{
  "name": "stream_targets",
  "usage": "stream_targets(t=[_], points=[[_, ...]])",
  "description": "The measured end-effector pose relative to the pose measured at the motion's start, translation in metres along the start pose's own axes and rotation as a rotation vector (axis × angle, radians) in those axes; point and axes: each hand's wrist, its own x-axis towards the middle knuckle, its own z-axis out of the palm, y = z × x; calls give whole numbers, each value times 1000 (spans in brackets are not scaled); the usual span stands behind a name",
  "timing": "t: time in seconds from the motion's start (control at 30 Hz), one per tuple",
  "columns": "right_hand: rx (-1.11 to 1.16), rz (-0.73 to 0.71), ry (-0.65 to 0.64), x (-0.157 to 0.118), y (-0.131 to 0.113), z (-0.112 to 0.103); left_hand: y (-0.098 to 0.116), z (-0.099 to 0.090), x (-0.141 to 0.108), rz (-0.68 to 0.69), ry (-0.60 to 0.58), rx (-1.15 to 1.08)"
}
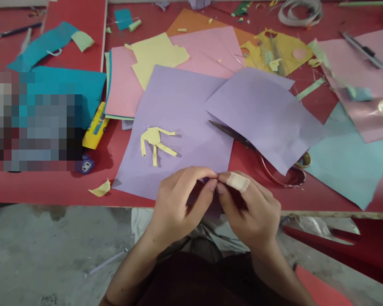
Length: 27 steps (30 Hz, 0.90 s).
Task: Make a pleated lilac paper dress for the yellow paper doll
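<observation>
My left hand (187, 195) and my right hand (250, 202) meet fingertip to fingertip over the table's front edge. Both pinch a small piece of purple paper (213, 209), mostly hidden by the fingers. A strip of tape wraps my right index finger. Beyond my left hand, a yellow paper figure (153, 137) with thin rolled limbs lies flat on a large purple sheet (188, 110). To the right of it, scissors (282, 177) lie partly beneath another cut purple sheet (258, 108), their blades and handle loops showing.
Pink paper (124, 80), a yellow offcut (158, 55) and blue sheets (347, 157) spread over the red table (51, 187). A yellow packet (96, 127) and purple sharpener-like item (86, 164) lie left. A cutter knife (363, 50) and tape coil (300, 12) lie at the back right.
</observation>
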Motion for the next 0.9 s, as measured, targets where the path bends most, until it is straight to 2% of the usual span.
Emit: stream_targets(t=[0.9], points=[[-43, -4, 20, -3, 1, 1, 0, 2, -3, 3, 20, 38]])
